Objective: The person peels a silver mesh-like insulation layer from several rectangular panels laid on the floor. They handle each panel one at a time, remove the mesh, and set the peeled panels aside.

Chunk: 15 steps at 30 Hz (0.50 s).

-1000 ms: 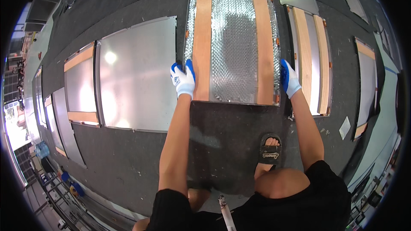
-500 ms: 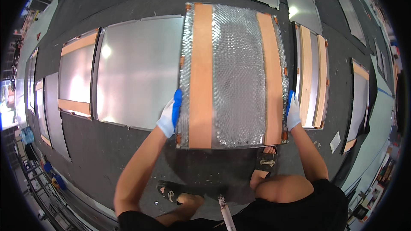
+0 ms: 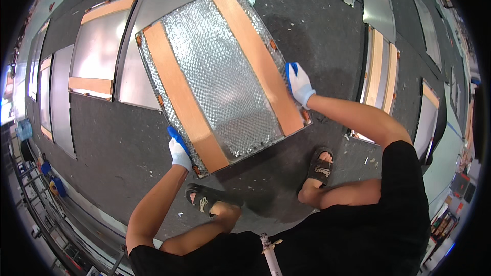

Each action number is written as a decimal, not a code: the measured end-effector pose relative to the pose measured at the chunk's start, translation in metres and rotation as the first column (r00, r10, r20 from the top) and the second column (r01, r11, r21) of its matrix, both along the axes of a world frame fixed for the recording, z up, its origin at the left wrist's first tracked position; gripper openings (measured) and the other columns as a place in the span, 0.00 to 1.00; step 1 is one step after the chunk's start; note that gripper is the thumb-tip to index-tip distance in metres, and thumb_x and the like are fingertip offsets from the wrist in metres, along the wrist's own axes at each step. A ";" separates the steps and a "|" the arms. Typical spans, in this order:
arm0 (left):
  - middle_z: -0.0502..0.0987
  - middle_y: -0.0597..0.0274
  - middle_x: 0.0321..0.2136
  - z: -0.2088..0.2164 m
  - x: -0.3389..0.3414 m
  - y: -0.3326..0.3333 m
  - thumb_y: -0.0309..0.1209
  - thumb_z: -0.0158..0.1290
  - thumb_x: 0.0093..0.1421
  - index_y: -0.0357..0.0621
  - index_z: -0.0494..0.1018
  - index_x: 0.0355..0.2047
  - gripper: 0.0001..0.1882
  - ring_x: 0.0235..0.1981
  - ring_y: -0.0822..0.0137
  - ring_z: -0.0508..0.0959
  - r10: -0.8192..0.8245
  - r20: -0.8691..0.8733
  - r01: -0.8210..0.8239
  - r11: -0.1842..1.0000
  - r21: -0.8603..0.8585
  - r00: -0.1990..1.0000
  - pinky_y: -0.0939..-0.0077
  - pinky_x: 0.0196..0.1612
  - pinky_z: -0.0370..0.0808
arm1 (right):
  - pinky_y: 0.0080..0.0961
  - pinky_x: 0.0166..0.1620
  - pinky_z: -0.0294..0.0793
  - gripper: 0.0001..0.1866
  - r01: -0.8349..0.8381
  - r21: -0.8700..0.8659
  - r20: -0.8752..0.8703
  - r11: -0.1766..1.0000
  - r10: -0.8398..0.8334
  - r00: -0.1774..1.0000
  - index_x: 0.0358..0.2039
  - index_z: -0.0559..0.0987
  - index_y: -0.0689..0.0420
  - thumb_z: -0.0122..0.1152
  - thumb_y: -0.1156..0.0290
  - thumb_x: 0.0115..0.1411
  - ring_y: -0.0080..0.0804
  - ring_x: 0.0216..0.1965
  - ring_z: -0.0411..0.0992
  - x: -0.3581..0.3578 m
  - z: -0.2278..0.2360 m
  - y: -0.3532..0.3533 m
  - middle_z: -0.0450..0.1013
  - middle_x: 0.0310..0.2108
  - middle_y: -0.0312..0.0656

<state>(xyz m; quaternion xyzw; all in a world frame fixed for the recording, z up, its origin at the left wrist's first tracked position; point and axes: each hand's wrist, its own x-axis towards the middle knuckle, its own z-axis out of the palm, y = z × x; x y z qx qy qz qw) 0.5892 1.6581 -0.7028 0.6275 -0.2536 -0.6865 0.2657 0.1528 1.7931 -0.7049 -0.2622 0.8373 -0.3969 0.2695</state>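
Observation:
Between my hands hangs a rectangular panel [image 3: 217, 82] covered with bubble wrap, tilted so its far end leans left. Two light wooden strips, a left strip [image 3: 179, 92] and a right strip [image 3: 253, 56], run along its length, and small orange-brown pieces sit along its edges. My left hand [image 3: 178, 148], in a white glove with blue palm, is closed on the near part of the left edge. My right hand [image 3: 298, 83], gloved alike, grips the right edge below its middle. The fingertips under the panel are hidden. Behind the panel, a plain silvery panel [image 3: 137, 79] is partly covered.
On the dark floor mat [image 3: 327, 46] lie more panels: one with wooden strips at its ends [image 3: 97, 46] at the left, and a narrow stripped one [image 3: 377, 71] at the right. My sandalled feet [image 3: 321, 168] stand close below. A metal rack [image 3: 46, 214] is at lower left.
The bubble-wrapped panel has turned counter-clockwise and shifted left, now overlapping the plain silvery panel more. My left hand has moved left and down; my right hand has moved left and up.

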 end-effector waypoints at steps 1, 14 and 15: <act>0.80 0.55 0.49 0.004 0.002 0.000 0.61 0.36 0.74 0.37 0.71 0.59 0.37 0.45 0.56 0.82 0.001 0.095 -0.007 0.998 0.067 0.995 0.59 0.49 0.80 | 0.38 0.50 0.72 0.20 -0.008 0.012 0.055 1.000 0.007 0.998 0.46 0.74 0.63 0.47 0.56 0.75 0.53 0.43 0.73 0.007 -0.005 0.002 0.76 0.41 0.57; 0.76 0.57 0.57 -0.008 0.027 -0.001 0.64 0.35 0.72 0.44 0.66 0.65 0.39 0.53 0.55 0.79 -0.093 0.037 0.089 0.991 0.101 0.995 0.58 0.56 0.78 | 0.42 0.53 0.75 0.22 -0.335 0.141 -0.271 0.932 0.361 0.892 0.51 0.77 0.55 0.62 0.53 0.64 0.51 0.51 0.75 -0.005 0.000 0.013 0.75 0.47 0.52; 0.76 0.57 0.58 -0.012 0.028 -0.001 0.65 0.36 0.72 0.45 0.66 0.66 0.40 0.54 0.54 0.78 -0.060 0.025 0.057 0.991 0.118 0.998 0.58 0.58 0.77 | 0.42 0.54 0.75 0.23 -0.373 0.170 -0.350 0.912 0.410 0.842 0.53 0.77 0.53 0.64 0.54 0.62 0.50 0.52 0.74 -0.010 0.003 0.009 0.72 0.48 0.49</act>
